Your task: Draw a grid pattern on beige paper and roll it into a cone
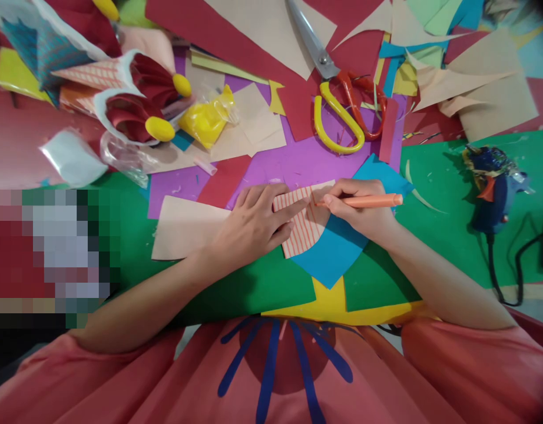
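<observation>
An orange felt-tip pen (pixel 377 201) is held in my right hand (pixel 364 221), its tip on a cream paper piece with orange stripes (pixel 304 234). My left hand (pixel 256 224) lies over the left part of that striped piece, fingers stretched out and holding it down. Beneath the striped paper is a blue paper square (pixel 331 262), set at a slant. A plain cream paper piece (pixel 187 227) lies partly under my left hand and wrist.
Large scissors (pixel 327 68) with red and yellow handles lie ahead. Paper cones (pixel 125 115) with yellow ovals and a yellow plastic packet (pixel 207 121) stand at left. A blue glue gun (pixel 492 194) with a black cord rests at right. Green sheets (pixel 430 259) and paper scraps (pixel 487 88) cover the table.
</observation>
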`<state>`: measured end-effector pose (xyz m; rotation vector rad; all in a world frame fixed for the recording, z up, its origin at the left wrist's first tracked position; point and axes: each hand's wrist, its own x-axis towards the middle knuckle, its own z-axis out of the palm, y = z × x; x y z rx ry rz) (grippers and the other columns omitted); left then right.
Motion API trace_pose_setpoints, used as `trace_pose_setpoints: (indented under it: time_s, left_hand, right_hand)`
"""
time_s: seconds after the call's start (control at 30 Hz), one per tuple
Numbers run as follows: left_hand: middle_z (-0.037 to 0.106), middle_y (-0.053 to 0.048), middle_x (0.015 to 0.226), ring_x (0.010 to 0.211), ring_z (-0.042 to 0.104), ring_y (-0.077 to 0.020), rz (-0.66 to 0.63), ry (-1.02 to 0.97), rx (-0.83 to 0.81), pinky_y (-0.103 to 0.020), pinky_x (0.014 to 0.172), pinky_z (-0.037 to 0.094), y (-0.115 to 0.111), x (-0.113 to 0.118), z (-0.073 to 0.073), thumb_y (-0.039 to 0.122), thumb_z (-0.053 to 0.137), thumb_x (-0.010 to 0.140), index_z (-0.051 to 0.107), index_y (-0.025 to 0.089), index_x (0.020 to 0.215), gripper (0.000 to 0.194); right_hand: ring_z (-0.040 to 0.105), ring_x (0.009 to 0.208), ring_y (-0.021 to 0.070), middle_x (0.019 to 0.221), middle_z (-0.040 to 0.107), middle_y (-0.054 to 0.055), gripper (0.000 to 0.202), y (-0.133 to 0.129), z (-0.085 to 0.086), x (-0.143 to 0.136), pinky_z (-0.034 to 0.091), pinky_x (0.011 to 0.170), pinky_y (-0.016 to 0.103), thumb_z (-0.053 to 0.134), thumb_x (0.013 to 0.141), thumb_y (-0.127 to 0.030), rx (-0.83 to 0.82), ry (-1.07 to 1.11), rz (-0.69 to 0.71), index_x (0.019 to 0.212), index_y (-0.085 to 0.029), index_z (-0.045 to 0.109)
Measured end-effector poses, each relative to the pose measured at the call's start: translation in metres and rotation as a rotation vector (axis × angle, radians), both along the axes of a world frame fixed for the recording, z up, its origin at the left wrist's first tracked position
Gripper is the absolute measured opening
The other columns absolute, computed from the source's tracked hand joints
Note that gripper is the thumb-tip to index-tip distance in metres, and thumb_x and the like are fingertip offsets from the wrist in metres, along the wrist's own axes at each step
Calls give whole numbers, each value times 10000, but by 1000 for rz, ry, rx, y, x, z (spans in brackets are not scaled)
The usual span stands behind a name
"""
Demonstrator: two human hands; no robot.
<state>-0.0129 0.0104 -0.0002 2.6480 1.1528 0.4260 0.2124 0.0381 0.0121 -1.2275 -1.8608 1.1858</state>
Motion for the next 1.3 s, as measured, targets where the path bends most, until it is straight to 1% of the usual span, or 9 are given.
trace_pose_setpoints:
  time_s: [0.13, 0.23, 0.33, 0.6, 0.7, 0.87, 1.07, 1.17, 1.3]
  left_hand:
    - [551, -133, 1173, 1096, 534, -294, 3, 2, 21, -457, 874, 471, 0, 0, -1, 252, 491, 935, 597, 257, 1282, 363]
    - [551, -134, 1177, 1101, 532, -296, 5, -2, 10, -461, 885, 468, -1, 0, -1, 255, 489, 936, 590, 264, 1295, 372]
    - [545, -129, 1190, 1107, 526, -291, 18, -6, -14, -463, 903, 461, -1, 0, 0, 254, 488, 936, 567, 280, 1323, 396]
    - [543, -133, 1185, 1095, 521, -295, 35, -7, -11, -472, 899, 462, -1, 0, 0, 262, 491, 934, 589, 270, 1300, 378]
    - [546, -142, 1173, 1083, 526, -297, 30, -1, -3, -466, 886, 469, -1, 1, 0, 260, 497, 932, 598, 243, 1289, 372]
    - [535, -124, 1194, 1093, 518, -286, 47, 0, -30, -467, 900, 461, -1, 1, 1, 257, 488, 939, 570, 294, 1322, 394]
    - [536, -126, 1189, 1081, 517, -288, 46, -5, -26, -472, 893, 465, -1, 1, 0, 257, 491, 937, 570, 296, 1324, 396]
    - [539, -130, 1183, 1079, 519, -289, 39, 3, -15, -469, 890, 468, -1, 1, 0, 255, 483, 941, 574, 288, 1321, 392]
    - [541, -135, 1179, 1080, 524, -294, 37, 10, -4, -473, 891, 469, -1, 1, 0, 253, 482, 941, 580, 277, 1316, 388]
  right_hand:
    - [440, 478, 69, 516, 553, -26, 232, 0, 2, 1, 311, 456, 216, 587, 784, -259, -104, 5, 0, 573, -163, 566]
    - [481, 471, 73, 534, 569, -21, 218, -2, 2, 4, 354, 460, 219, 558, 792, -243, -175, 141, -41, 589, -167, 579]
    - [514, 486, 73, 570, 577, -23, 207, -3, 2, 4, 394, 481, 217, 531, 833, -257, -179, 236, -63, 659, -172, 602]
    - [431, 460, 62, 503, 531, -38, 291, -3, 2, -1, 309, 451, 216, 601, 839, -316, -51, -18, -20, 595, -171, 538]
    - [429, 468, 65, 512, 529, -35, 295, -4, 0, -1, 309, 456, 216, 584, 855, -315, -36, -24, -13, 603, -173, 529]
    - [401, 483, 66, 513, 499, -36, 319, -4, -2, -1, 297, 464, 221, 579, 852, -339, -40, -49, -1, 588, -176, 503]
    - [375, 470, 57, 503, 474, -36, 316, -1, 2, -2, 268, 450, 224, 546, 795, -263, -108, -24, 63, 518, -183, 417]
    - [396, 470, 62, 501, 496, -36, 294, 0, 4, -1, 281, 450, 221, 541, 793, -237, -154, 12, 92, 522, -182, 441]
    - [401, 473, 64, 501, 493, -39, 274, -1, 1, -1, 288, 460, 224, 545, 814, -257, -120, 18, 29, 557, -176, 493]
